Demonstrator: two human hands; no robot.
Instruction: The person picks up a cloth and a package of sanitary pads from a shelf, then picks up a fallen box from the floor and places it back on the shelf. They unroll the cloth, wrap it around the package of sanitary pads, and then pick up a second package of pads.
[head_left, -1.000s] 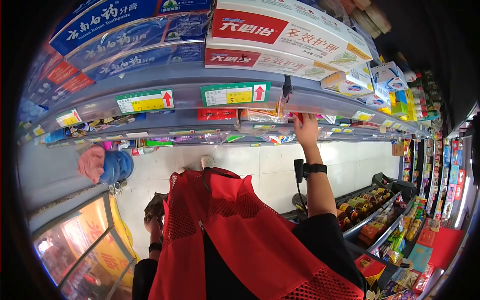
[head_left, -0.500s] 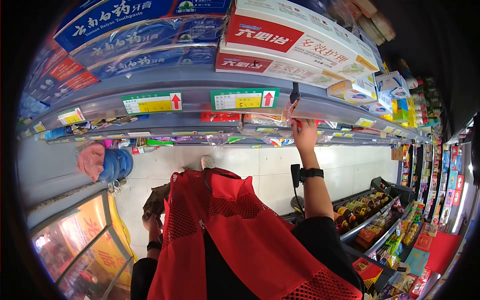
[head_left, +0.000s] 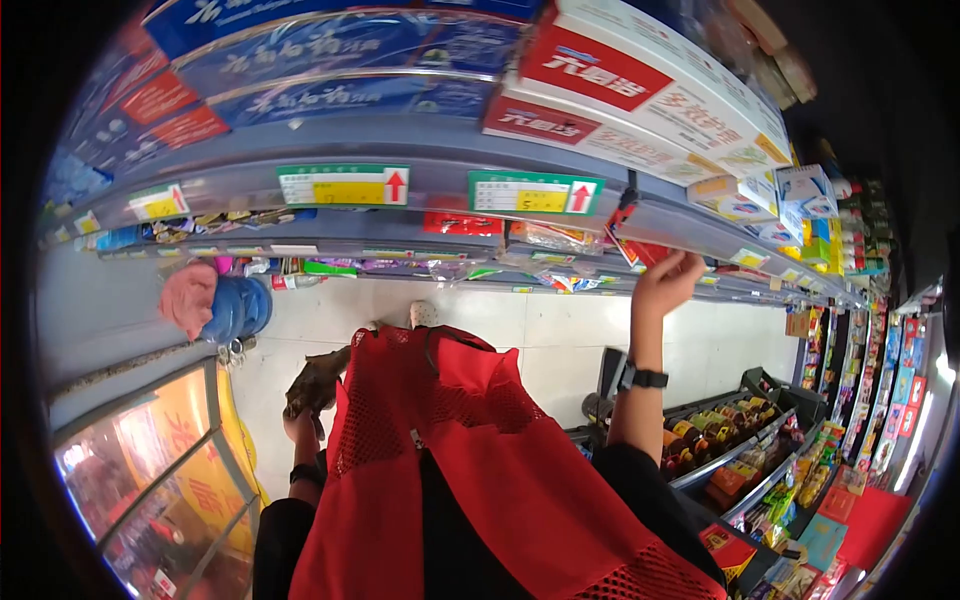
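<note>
Reaching up to the shelf edge (head_left: 700,225), the right hand (head_left: 665,285) has its fingers curled on a small red packet (head_left: 640,252) that hangs just below the rail, beside a black clip (head_left: 630,190) fixed to the shelf front. Half a second back this hand was pressed flatter against the rail, more to the left of the view, with only a sliver of red showing at the fingertips; now more of the packet shows beside the thumb and the hand sits a little lower, which suggests, as a judgement, that the packet is being drawn off or adjusted on its hanger rather than left alone. A black watch (head_left: 642,378) rides on that wrist. The left hand (head_left: 305,420) hangs low beside the red mesh vest (head_left: 470,470), well apart from the right, closed round a brown crumpled thing (head_left: 318,378) whose nature I cannot make out; it has kept the same place and hold through the last second. Outward from the hands, two green-edged price tags (head_left: 535,193) with red arrows sit on the shelf front, and above them lie long toothpaste boxes (head_left: 620,90), red and white on the right, blue on the left. Lower shelves carry small packets too blurred to name. Further right an aisle rack (head_left: 760,440) of bottles and bright packs runs away, and a lit glass cabinet (head_left: 160,470) stands at lower left on the tiled floor (head_left: 560,340).
</note>
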